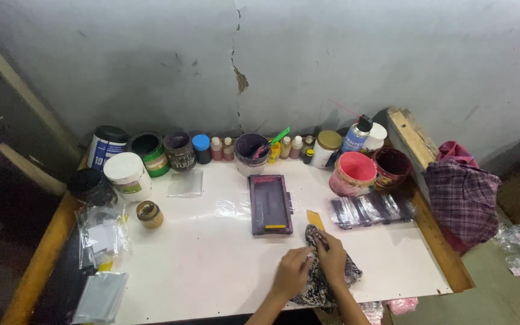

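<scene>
My left hand (291,274) and my right hand (332,257) both press on a black-and-white patterned cloth (351,275) lying on the white tabletop (212,259) near its front edge. The fingers of both hands curl into the cloth, which is bunched under them. Just beyond the hands lies a small yellow-brown card (315,219). Further back rests a dark purple rectangular frame (270,204) with a yellow strip at its near end.
Jars, tubs and small bottles line the back edge, among them a pink tub (353,173), a white tub (127,174) and a spray can (356,135). Clear-wrapped dark pieces (371,209) lie to the right, plastic bags (100,235) to the left, a plaid cloth (461,195) beside the table.
</scene>
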